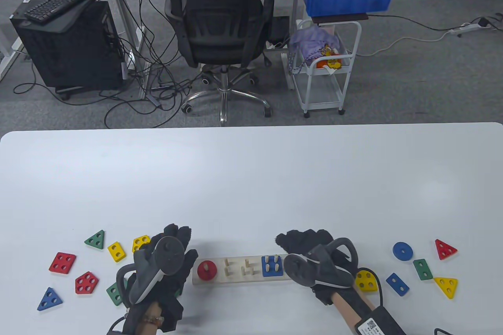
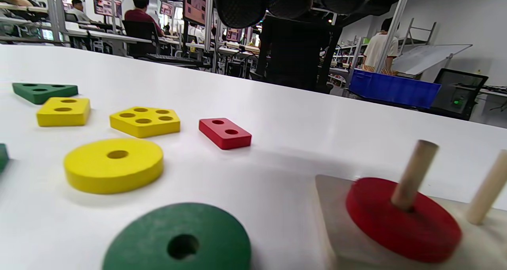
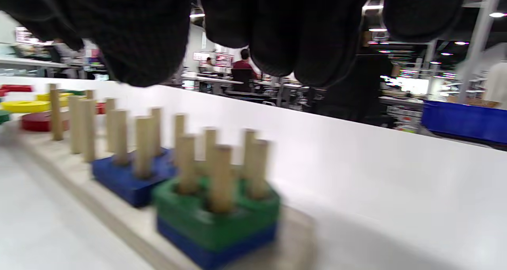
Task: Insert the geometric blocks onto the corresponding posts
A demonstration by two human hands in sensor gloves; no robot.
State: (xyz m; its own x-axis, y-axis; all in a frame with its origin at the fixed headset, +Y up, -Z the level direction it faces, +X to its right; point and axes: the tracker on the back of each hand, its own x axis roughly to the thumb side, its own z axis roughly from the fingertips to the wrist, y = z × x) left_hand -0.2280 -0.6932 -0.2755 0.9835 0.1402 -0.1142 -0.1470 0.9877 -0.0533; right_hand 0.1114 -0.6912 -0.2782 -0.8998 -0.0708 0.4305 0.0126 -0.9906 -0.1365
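Observation:
The wooden post board (image 1: 235, 277) lies near the table's front edge. A red disc (image 1: 207, 270) sits on its left post, also seen in the left wrist view (image 2: 402, 222). A blue square (image 1: 272, 266) sits on four posts. In the right wrist view a green pentagon (image 3: 216, 206) lies on a blue pentagon (image 3: 214, 242) on the end posts. My right hand (image 1: 302, 240) hovers over that end, fingers (image 3: 142, 32) above the posts, holding nothing. My left hand (image 1: 178, 240) is beside the board's left end, empty.
Loose blocks lie left of the board: green triangle (image 1: 95, 239), yellow rectangle (image 1: 116, 251), red square (image 1: 62, 262), red pentagon (image 1: 86, 282), blue triangle (image 1: 49, 299). On the right lie a blue disc (image 1: 402, 251), red triangle (image 1: 445, 249) and yellow triangle (image 1: 446, 286). Green disc (image 2: 178, 242) and yellow disc (image 2: 113, 165) lie under my left hand.

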